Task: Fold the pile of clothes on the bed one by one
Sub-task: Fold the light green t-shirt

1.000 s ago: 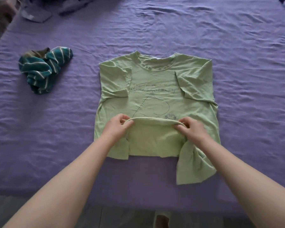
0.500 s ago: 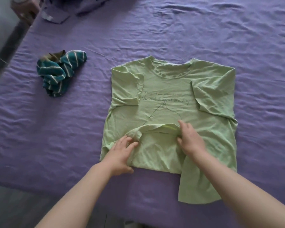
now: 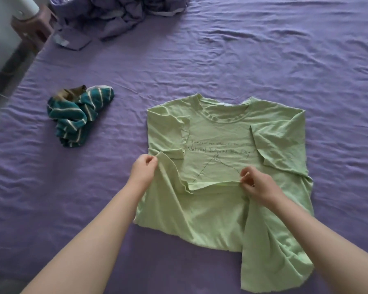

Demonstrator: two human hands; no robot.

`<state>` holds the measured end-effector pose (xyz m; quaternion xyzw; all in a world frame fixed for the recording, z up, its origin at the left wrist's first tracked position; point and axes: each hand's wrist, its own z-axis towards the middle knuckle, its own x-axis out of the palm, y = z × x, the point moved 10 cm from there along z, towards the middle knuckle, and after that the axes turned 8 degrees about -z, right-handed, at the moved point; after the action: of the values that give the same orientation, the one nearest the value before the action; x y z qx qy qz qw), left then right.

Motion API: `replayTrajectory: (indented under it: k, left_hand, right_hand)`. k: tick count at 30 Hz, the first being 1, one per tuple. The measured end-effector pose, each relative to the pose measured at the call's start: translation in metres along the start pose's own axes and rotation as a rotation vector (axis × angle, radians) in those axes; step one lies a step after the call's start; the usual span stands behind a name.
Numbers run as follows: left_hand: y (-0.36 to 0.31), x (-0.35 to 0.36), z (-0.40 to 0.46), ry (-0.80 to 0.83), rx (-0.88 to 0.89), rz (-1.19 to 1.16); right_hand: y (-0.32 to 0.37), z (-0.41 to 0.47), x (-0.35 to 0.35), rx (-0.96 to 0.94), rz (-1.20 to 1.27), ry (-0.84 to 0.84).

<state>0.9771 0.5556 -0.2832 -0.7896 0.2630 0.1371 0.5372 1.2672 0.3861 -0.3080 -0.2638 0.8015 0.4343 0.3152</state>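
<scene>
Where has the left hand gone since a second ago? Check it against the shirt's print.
Yes. The left hand moved outward to the shirt's left edge, away from the print.

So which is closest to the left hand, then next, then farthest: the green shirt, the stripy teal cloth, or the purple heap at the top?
1. Green shirt: the left hand pinches its hem.
2. Stripy teal cloth: off to its left.
3. Purple heap: far end of the bed.
</scene>
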Motion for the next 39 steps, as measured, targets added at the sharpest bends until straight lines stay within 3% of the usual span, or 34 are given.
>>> replayTrajectory:
  k: [3,6,10,12,17,23,27,33,39]
  left_hand:
    - [0.011,-0.011,0.028,-0.099,-0.105,0.028]
    - [0.018,-0.001,0.04,-0.028,-0.139,0.068]
    - [0.028,0.013,0.042,0.113,-0.215,0.032]
    - [0.022,0.013,0.043,0.133,-0.185,0.032]
    - [-0.013,-0.005,0.049,0.044,0.031,0.037]
    - [-0.056,-0.027,0.072,-0.1,0.226,0.052]
    - [-0.068,-0.032,0.099,-0.166,0.242,0.076]
    - [-0.084,-0.038,0.153,-0.183,0.251,0.121]
    - [-0.088,-0.013,0.188,-0.078,0.19,0.265]
  right_hand:
    - [0.011,0.004,-0.007,-0.056,-0.076,-0.08]
    - [0.03,0.001,0.014,-0.137,-0.231,-0.009]
    - [0.032,0.001,0.037,-0.07,-0.456,0.025]
    - [0.031,0.002,0.034,-0.021,-0.413,0.001]
    - [0.034,0.009,-0.001,0.147,-0.04,-0.12]
    - [0.048,0.053,-0.062,0.21,0.076,-0.341]
    - [0.067,0.09,-0.093,0.191,0.06,-0.444]
    - [0.078,0.14,-0.105,0.19,-0.034,-0.425]
    - [0.075,0.173,-0.109,0.21,-0.003,-0.421]
